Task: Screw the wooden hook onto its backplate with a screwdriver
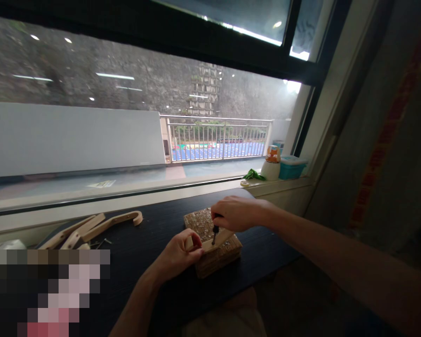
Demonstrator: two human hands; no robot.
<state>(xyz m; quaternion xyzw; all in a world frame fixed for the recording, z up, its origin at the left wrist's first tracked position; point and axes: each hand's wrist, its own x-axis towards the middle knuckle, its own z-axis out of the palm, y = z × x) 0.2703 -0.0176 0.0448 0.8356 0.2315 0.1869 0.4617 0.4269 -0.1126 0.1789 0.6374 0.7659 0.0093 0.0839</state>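
My left hand (184, 250) is closed around the end of a pale wooden strip (217, 241). The strip lies across a thick brown block (217, 266) with a rough, pitted top. Gripped from above in my right hand (231, 213) is a dark-handled tool that looks like a screwdriver (215, 230). Its lower end meets the strip, just right of my left fingertips. What exactly the tip does is too small to tell.
Several curved wooden pieces (87, 229) with holes lie on the dark table (154, 229) at left, beside small metal bits (105, 242). On the sill stand a white bottle (271, 169), a teal box (292, 168) and a green cloth (253, 174). Pixelation covers the lower left.
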